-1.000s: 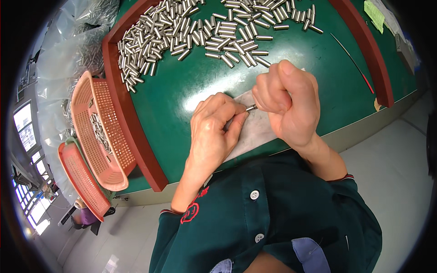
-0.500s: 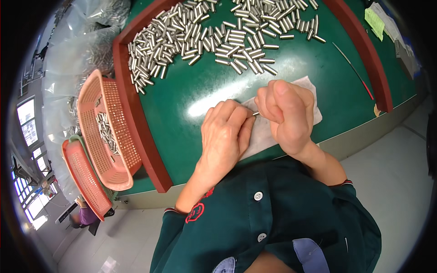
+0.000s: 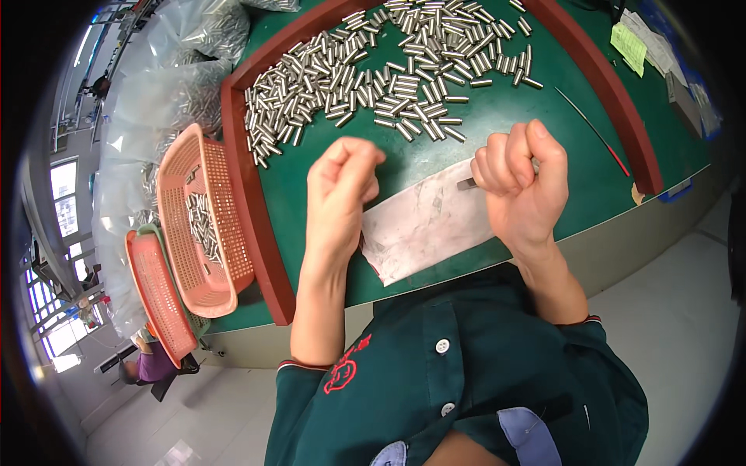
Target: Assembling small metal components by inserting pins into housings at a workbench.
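My right hand (image 3: 519, 182) is closed in a fist round a flat grey metal tool (image 3: 466, 184); a short blunt end sticks out past the little-finger side, over the cloth, and the rest is hidden in the palm. My left hand (image 3: 342, 182) is raised to the left of the cloth with its fingers curled together. Whatever it pinches, if anything, does not show. Between the hands a stained whitish cloth (image 3: 423, 225) lies flat on the green tabletop (image 3: 299, 175). Beyond them many short shiny metal pins (image 3: 311, 85) lie in a loose heap.
Dark red wooden rails (image 3: 252, 210) border the work area. On the left stand a pink plastic basket (image 3: 225, 256) with some pins inside, a second pink basket (image 3: 159, 287) and clear plastic bags (image 3: 175, 89). A thin red-handled tool (image 3: 594, 132) lies at right. Another person (image 3: 148, 365) sits far left.
My hands have come apart. The left has moved away left and up from the cloth; the right has shifted slightly right, showing the tool's end. The thin pin seen between them is out of sight.
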Motion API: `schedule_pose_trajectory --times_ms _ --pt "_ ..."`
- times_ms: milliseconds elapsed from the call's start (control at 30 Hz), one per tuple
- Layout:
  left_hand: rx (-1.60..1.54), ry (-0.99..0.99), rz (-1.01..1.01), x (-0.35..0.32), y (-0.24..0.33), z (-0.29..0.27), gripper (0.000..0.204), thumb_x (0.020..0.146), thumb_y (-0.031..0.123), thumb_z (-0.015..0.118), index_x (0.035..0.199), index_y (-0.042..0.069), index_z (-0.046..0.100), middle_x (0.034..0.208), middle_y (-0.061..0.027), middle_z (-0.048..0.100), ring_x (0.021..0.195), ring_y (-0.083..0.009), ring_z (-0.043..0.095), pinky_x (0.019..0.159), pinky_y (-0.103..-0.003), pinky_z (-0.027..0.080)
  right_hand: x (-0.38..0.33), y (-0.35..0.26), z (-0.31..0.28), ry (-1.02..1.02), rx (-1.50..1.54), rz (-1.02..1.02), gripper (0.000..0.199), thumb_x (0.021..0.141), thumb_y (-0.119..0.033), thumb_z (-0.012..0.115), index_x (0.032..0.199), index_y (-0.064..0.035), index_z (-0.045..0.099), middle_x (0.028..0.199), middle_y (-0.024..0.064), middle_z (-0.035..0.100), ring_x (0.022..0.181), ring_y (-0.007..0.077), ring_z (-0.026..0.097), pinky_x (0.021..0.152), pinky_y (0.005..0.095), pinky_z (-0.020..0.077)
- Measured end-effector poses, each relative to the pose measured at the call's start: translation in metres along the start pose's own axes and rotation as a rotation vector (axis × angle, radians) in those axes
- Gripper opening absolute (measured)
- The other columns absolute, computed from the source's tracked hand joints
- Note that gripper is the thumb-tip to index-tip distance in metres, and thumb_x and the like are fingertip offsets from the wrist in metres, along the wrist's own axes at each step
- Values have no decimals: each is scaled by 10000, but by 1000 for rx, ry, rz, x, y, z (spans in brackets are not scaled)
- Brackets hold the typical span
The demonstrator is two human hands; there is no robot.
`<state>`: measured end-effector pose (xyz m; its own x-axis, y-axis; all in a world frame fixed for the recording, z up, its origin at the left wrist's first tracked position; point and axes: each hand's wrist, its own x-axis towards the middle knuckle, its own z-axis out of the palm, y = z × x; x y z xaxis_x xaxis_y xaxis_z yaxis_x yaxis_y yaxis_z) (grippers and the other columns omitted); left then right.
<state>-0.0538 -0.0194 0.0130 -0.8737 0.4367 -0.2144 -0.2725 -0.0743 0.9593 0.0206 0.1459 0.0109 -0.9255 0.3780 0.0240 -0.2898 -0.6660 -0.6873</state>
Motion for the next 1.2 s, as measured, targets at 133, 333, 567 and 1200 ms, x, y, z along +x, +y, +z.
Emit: schedule_pose_trajectory --times_ms 133,333,567,1200 --pt "978 74 417 21 -9 5 112 749 28 606 861 23 604 619 -19 538 509 -72 457 479 -211 363 2 0 2 14 57 -7 414 883 -217 329 489 -113 258 420 -18 233 407 72 173 400 243 165" --pt "1244 -72 610 27 -7 9 94 721 38 616 812 23 595 679 -123 579 533 -221 546 504 -291 419 2 -3 -2 45 66 -14 409 882 -207 330 491 -111 265 422 -17 240 409 72 182 402 241 167" --pt "1083 -232 363 -13 2 26 107 694 48 654 736 -5 571 532 -85 477 432 -145 427 435 -262 364 2 0 0 57 67 3 412 882 -212 337 489 -103 273 426 -18 257 412 68 182 399 234 169" --pt "988 -123 295 -24 -23 30 97 699 53 646 693 9 560 547 -106 518 446 -235 491 437 -316 386 1 11 4 -4 30 85 408 874 -181 368 487 -86 283 444 -34 263 421 48 203 395 227 152"
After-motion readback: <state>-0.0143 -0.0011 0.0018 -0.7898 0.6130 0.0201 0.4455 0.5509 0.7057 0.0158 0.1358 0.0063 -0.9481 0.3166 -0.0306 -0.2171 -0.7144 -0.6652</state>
